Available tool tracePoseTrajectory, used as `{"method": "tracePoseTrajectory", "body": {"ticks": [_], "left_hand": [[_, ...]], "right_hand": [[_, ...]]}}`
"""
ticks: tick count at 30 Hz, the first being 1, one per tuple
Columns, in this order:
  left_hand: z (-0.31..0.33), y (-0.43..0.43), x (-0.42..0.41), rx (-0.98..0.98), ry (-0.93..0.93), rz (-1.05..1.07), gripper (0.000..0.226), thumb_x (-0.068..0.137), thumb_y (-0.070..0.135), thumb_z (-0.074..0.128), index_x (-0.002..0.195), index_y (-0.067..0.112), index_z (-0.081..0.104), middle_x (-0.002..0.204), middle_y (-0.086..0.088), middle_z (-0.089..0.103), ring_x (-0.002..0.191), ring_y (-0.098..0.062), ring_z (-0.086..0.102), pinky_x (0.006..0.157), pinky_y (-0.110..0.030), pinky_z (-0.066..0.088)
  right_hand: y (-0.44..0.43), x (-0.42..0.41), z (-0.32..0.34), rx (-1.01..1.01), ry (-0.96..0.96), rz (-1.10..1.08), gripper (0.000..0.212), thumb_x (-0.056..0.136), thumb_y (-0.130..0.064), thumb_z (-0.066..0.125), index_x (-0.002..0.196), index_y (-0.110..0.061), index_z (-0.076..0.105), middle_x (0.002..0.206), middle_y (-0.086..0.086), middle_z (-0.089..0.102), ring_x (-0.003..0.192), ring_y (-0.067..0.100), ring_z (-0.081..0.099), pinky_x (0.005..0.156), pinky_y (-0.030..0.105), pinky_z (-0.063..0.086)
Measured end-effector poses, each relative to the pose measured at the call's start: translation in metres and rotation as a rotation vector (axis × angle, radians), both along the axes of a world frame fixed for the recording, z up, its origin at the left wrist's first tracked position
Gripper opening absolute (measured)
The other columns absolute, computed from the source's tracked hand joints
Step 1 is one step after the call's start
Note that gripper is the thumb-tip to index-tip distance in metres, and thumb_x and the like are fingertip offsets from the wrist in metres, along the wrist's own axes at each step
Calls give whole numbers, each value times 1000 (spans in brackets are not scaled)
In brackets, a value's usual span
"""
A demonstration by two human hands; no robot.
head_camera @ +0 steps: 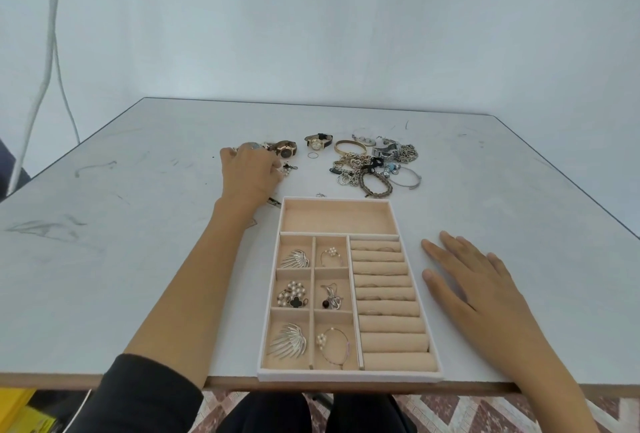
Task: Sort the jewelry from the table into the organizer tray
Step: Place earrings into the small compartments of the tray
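Nearest you, low in the middle of the frame, the beige velvet-lined organizer tray (349,377) sits at the front edge of the pale grey bench (138,224). Its six small left compartments already hold pieces, among them silver fan-shaped brooches (289,342) and pearl clusters. The padded ring rolls (388,297) fill its right side, and the wide far compartment (339,217) is bare. Your right hand (485,280) lies flat on the bench just right of the tray, fingers straight, holding nothing.

Further up, left of centre, your left hand (249,172) reaches over a small scatter of charms. Its fingers curl down onto them, but whether they have pinched anything cannot be told. Those bits look tiny, light and prone to slip, so take them one at a time with your fingertips.

Just beyond that hand lies a brown-strapped watch with a dark face (286,150), then a gold watch with a black strap (317,143). Both are probably heavier, with a stiff case and a floppy strap, so lift each by the case. Right of centre, the gold bangle (349,146) should be rigid and can be gripped across its rim. The tangle of gold and silver chains (356,165) beside it is limp and likely to snag its neighbours. Draw out one strand slowly, near a clasp.
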State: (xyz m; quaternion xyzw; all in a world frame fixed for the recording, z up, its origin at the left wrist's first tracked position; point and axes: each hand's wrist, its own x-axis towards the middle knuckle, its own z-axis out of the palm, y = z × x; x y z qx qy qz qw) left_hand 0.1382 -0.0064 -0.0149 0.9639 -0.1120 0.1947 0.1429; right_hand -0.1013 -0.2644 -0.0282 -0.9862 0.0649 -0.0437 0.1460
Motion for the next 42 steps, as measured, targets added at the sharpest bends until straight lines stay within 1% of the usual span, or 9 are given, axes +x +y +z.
{"method": "tracePoseTrajectory", "body": {"ticks": [3, 11, 16, 20, 25, 28, 30, 34, 42], "left_hand": [[1, -1, -1, 79, 6, 9, 21, 92, 22, 53, 103, 24, 71, 102, -1, 68, 115, -23, 46, 98, -37, 19], [-10, -6, 3, 292, -36, 57, 19, 93, 15, 47, 105, 15, 63, 110, -9, 63, 116, -30, 43, 99, -40, 23], [-11, -7, 2, 282, -99, 38, 27, 88, 2, 43, 104, 13, 61, 107, -7, 61, 112, -30, 44, 96, -40, 24], [-2, -12, 0, 18, -98, 38, 30, 90, 0, 40, 99, 18, 61, 104, -2, 61, 106, -27, 47, 93, -39, 21], [12, -16, -2, -553, 95, -29, 37, 103, 23, 24, 101, 12, 60, 107, 2, 65, 108, -22, 55, 98, -37, 32], [23, -17, -12, -1012, 214, -214, 34, 105, 26, 24, 90, 14, 52, 108, 1, 64, 104, -12, 58, 87, -13, 42], [28, -15, -16, -1115, 240, -236, 35, 106, 27, 22, 85, 17, 47, 111, 2, 66, 96, -5, 57, 76, -8, 40], [29, -10, -14, -1259, 207, -255, 39, 106, 31, 21, 96, 15, 55, 106, 8, 69, 102, -6, 60, 92, -26, 42], [31, -5, -11, -1526, 144, -277, 31, 105, 32, 28, 85, 18, 48, 73, 7, 51, 57, -4, 53, 70, -25, 50]], "right_hand": [[0, 0, 0, -4, 6, -3, 68, 83, -64, 8, 146, -43, 22, 158, -18, 9, 145, 0, -1, 118, 29, -5], [0, 0, 0, -24, 21, 1, 81, 74, -69, -3, 147, -44, 20, 158, -18, 9, 145, 0, -1, 119, 30, -3], [-2, 1, 12, -26, 30, 34, 74, 77, -70, 10, 141, -44, 34, 152, -18, 26, 142, 4, 18, 116, 31, 11], [-13, 26, 46, 185, 48, 27, 30, 89, -51, 55, 116, -42, 61, 122, -15, 57, 117, 10, 51, 100, 37, 38], [-1, 102, 69, 272, -152, 21, 13, 86, -35, 64, 98, -33, 69, 97, -10, 68, 91, 13, 62, 84, 35, 50], [18, 146, 70, 198, -141, 64, 14, 85, -30, 63, 98, -29, 69, 94, -8, 64, 96, 17, 58, 83, 34, 48], [32, 168, 68, 130, -122, 82, 16, 87, -27, 62, 101, -26, 69, 96, -5, 63, 95, 16, 56, 76, 30, 42], [48, 198, 56, 65, -86, 129, 18, 89, -24, 62, 105, -28, 69, 104, 0, 65, 99, 19, 60, 78, 31, 45], [56, 213, 43, -68, -127, 94, 16, 85, -16, 62, 92, -27, 70, 105, -1, 66, 104, 20, 58, 78, 31, 44]]}}
